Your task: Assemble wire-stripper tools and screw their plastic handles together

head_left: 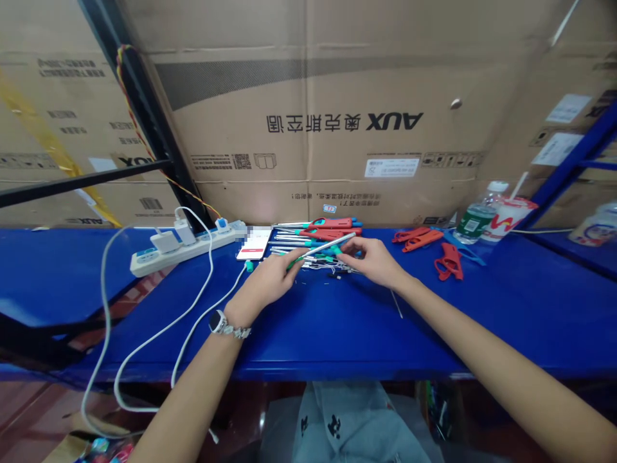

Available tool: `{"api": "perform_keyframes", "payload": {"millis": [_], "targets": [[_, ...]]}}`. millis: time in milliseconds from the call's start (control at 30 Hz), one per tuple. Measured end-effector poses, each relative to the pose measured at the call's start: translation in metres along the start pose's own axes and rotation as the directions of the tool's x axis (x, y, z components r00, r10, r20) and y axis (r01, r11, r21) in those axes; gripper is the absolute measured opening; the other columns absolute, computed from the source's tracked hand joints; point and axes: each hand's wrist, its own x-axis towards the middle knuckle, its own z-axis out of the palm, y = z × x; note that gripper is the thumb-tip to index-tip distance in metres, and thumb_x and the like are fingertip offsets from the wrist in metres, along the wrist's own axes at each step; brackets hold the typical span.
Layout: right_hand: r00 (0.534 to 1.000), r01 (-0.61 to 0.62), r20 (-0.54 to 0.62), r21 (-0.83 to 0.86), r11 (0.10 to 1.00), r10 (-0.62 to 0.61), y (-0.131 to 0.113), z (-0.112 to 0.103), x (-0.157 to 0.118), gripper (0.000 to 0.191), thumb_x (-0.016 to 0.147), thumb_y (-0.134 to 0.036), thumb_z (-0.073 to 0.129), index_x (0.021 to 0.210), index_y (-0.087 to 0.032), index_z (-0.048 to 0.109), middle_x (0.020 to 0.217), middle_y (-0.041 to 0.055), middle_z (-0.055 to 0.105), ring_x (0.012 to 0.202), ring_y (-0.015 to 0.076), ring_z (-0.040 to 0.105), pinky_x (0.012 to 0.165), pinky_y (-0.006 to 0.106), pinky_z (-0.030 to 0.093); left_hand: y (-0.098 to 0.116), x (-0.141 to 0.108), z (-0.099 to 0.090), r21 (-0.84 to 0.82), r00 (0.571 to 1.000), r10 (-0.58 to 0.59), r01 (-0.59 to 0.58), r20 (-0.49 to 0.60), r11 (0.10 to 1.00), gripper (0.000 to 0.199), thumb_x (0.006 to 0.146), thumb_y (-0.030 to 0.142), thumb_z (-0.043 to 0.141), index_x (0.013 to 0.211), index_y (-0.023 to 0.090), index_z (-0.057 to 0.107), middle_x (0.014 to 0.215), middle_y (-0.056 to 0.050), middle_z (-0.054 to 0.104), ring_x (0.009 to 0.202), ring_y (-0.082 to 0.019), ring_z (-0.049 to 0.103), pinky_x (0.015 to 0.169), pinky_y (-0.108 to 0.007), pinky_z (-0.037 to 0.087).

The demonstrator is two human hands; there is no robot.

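A slim silver metal rod with a green part at its lower end [328, 245] slants up toward two o'clock, held just above a blue tabletop [361, 341]. The person's left hand [270, 276] is closed around the green end, a silver-coloured watch [218, 321] on its wrist; the right hand [373, 260] has thumb and forefinger pinched on a small teal piece [336, 249] beside the rod. Just beyond, toward twelve o'clock, lies a row of long silver rods with red and blue plastic handles [337, 231] — some partly hidden by the fingers. At nine o'clock a phone with a lit white screen [255, 243] lies near a long white power strip [205, 242]. At three o'clock are loose orange and red plastic handles [421, 239]; past them, toward two o'clock, stand a clear green-labelled bottle [475, 222] and a red-and-white paper cup [506, 222] — a straw in it. A large brown cardboard carton [308, 83] fills twelve o'clock.
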Motion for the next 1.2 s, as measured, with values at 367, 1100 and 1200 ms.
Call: {"api": "perform_keyframes", "payload": {"millis": [367, 1100, 1200], "targets": [[0.988, -0.144, 0.015, 0.449, 0.882, 0.153, 0.016, -0.041, -0.017, 0.033, 0.063, -0.044, 0.09, 0.08, -0.023, 0.071, 0.079, 0.0029, 0.077, 0.078, 0.0225, 0.073, 0.079, 0.041, 0.055, -0.001, 0.002, 0.004, -0.044, 0.993, 0.09, -0.087, 0.074, 0.995, 0.044, 0.103, 0.036, 0.041, 0.135, 0.017, 0.064, 0.071, -0.004, 0.066, 0.057, -0.018, 0.055, 0.06, -0.027, 0.038], [0.958, -0.154, -0.096, 0.625, 0.765, 0.271, 0.018, -0.014, -0.009, 0.041, 0.065, -0.053, 0.086, 0.084, -0.022, 0.068, 0.076, 0.0036, 0.076, 0.072, 0.0189, 0.071, 0.07, 0.033, 0.053, -0.003, 0.002, 0.008, -0.085, 0.994, 0.092, -0.087, 0.06, 0.993, 0.04, 0.103, 0.035, 0.042, 0.132, 0.019, 0.064, 0.064, 0.0, 0.061, 0.053, -0.016, 0.052, 0.057, -0.025, 0.035], [0.962, -0.154, -0.07, 0.661, 0.734, 0.265, 0.017, -0.014, -0.011, 0.044, 0.064, -0.053, 0.088, 0.084, -0.022, 0.065, 0.073, 0.0019, 0.075, 0.069, 0.0177, 0.071, 0.069, 0.032, 0.052, -0.002, 0.001, 0.008, -0.031, 0.994, 0.093, -0.092, 0.058, 0.995, 0.041, 0.104, 0.035, 0.041, 0.133, 0.018, 0.063, 0.067, -0.002, 0.064, 0.055, -0.017, 0.055, 0.058, -0.026, 0.036]]}}
